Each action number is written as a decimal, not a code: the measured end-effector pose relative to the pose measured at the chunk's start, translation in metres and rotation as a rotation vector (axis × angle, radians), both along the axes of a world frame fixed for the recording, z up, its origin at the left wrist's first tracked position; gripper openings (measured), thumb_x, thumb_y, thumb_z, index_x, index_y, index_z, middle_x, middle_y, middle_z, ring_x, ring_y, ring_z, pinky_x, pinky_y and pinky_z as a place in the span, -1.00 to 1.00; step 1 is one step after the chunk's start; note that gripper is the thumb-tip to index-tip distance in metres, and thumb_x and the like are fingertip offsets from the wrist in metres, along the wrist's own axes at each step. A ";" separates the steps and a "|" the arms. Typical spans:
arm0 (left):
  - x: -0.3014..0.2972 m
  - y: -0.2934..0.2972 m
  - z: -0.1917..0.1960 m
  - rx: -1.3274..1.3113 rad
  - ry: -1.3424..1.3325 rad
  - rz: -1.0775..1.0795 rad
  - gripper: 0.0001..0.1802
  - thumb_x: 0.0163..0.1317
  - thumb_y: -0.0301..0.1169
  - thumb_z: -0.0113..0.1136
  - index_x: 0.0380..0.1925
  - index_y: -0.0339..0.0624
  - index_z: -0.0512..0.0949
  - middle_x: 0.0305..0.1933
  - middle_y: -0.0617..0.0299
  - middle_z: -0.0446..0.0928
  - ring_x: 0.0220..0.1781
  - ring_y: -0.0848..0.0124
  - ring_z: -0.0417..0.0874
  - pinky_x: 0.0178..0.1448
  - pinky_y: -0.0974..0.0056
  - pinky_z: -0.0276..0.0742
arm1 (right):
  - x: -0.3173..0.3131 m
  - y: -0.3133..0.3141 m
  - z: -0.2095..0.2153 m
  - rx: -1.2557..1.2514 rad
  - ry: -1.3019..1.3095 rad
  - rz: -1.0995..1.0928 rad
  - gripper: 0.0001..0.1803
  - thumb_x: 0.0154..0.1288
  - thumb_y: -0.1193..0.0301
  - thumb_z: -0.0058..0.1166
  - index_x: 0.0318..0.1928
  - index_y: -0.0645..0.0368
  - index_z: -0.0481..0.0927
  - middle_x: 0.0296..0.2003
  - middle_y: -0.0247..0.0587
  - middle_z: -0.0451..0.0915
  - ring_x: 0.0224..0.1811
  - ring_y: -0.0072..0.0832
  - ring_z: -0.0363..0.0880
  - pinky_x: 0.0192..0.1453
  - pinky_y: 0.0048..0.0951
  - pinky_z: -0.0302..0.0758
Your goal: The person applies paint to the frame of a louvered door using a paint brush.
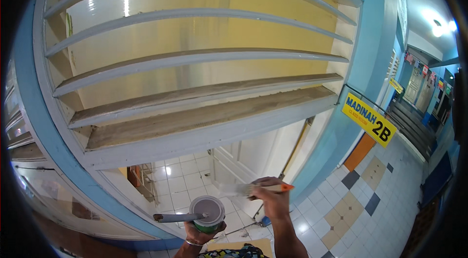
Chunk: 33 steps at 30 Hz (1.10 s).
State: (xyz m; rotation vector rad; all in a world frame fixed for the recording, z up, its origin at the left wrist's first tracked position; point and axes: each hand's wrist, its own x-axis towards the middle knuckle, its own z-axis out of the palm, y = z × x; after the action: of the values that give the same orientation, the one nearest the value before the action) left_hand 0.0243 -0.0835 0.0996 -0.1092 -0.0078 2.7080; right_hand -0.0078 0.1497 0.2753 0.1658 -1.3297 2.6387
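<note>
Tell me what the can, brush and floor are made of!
The can looks like metal, green outside with a pale round rim, though plastic is possible. The brush has pale bristles, hair or plastic, I can't tell; its tan handle looks wooden. The floor looks like glossy ceramic tile: shiny squares with thin lines between.

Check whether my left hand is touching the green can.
Touching. The head view shows your left hand cupped around the lower part of the green can, the palm and fingers against its side with no gap.
</note>
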 end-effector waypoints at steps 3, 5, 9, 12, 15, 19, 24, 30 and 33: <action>-0.007 0.003 0.003 0.033 -0.036 -0.025 -0.17 0.10 0.25 0.11 0.29 0.01 0.52 0.31 -0.10 0.54 0.18 -0.14 0.57 0.15 -0.26 0.43 | -0.005 0.006 0.018 -0.005 0.245 -0.339 -0.88 0.19 0.67 0.20 -0.26 0.32 0.54 -0.16 0.12 0.59 -0.30 -0.20 0.74 -0.32 -0.20 0.83; -0.005 0.004 0.019 -0.061 -0.045 0.019 -0.17 0.03 0.28 0.13 0.22 0.03 0.50 0.22 -0.01 0.55 0.20 -0.06 0.53 0.11 -0.20 0.38 | -0.006 -0.015 0.041 0.004 0.357 -0.402 -0.84 0.20 0.65 0.20 -0.21 0.31 0.52 -0.13 0.12 0.56 -0.27 -0.21 0.72 -0.30 -0.22 0.84; 0.010 -0.006 0.003 0.033 0.007 0.082 -0.14 0.02 0.28 0.16 0.26 0.04 0.48 0.27 -0.01 0.53 0.25 -0.08 0.53 0.15 -0.24 0.39 | -0.013 -0.070 0.050 0.396 0.803 -0.659 -0.76 0.29 0.52 0.28 -0.12 0.22 0.49 0.01 0.12 0.47 -0.13 -0.29 0.63 -0.22 -0.38 0.74; 0.014 -0.026 -0.032 -0.169 -0.051 0.256 -0.06 0.01 0.30 0.14 0.34 0.00 0.43 0.33 0.01 0.49 0.24 -0.10 0.54 0.20 -0.23 0.41 | -0.006 -0.128 0.074 0.358 0.787 -0.599 -0.76 0.27 0.57 0.33 -0.14 0.13 0.54 0.07 0.07 0.46 -0.04 -0.37 0.54 0.03 -0.40 0.49; 0.032 -0.041 -0.017 -0.070 -0.168 0.280 -0.08 0.08 0.26 0.15 0.35 -0.06 0.43 0.32 -0.05 0.51 0.23 -0.15 0.56 0.19 -0.28 0.46 | -0.010 -0.167 0.080 0.344 0.833 -0.681 -0.75 0.26 0.59 0.36 -0.16 0.11 0.54 0.07 0.05 0.45 -0.01 -0.38 0.52 0.01 -0.41 0.51; 0.068 -0.064 0.009 0.115 -0.430 0.332 -0.13 0.21 0.20 0.17 0.37 -0.19 0.42 0.28 -0.17 0.55 0.21 -0.26 0.59 0.16 -0.37 0.56 | -0.017 -0.194 0.089 0.301 0.802 -0.723 -0.76 0.30 0.60 0.31 -0.13 0.11 0.52 0.07 0.03 0.43 0.01 -0.40 0.51 0.00 -0.41 0.52; 0.088 -0.108 -0.053 -0.188 -0.105 0.367 -0.19 0.23 0.14 0.16 0.37 -0.15 0.44 0.31 -0.17 0.54 0.27 -0.29 0.56 0.25 -0.46 0.49 | -0.029 -0.213 0.094 0.259 0.729 -0.827 -0.75 0.37 0.62 0.24 -0.07 0.10 0.46 0.10 -0.02 0.36 -0.02 -0.47 0.49 -0.02 -0.42 0.54; 0.100 -0.113 -0.052 -0.275 -0.181 0.535 -0.17 0.24 0.16 0.15 0.39 -0.12 0.43 0.34 -0.15 0.52 0.28 -0.27 0.56 0.24 -0.45 0.50 | -0.007 -0.251 0.084 0.162 0.795 -0.602 -0.80 0.31 0.60 0.27 -0.16 0.09 0.53 0.02 -0.03 0.44 -0.02 -0.42 0.49 -0.07 -0.44 0.50; 0.103 -0.118 -0.037 -0.272 -0.120 0.545 -0.15 0.25 0.17 0.13 0.42 -0.11 0.40 0.38 -0.13 0.50 0.28 -0.25 0.56 0.24 -0.43 0.51 | -0.010 -0.232 0.088 0.212 0.785 -0.716 -0.80 0.33 0.61 0.24 -0.14 0.11 0.52 0.03 -0.01 0.42 0.01 -0.43 0.50 -0.11 -0.46 0.58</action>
State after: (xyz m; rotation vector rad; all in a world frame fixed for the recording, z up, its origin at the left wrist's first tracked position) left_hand 0.1275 -0.2013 0.0624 -0.4029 0.3432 3.2251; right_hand -0.0177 -0.0827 0.3634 0.5608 -1.0879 1.5761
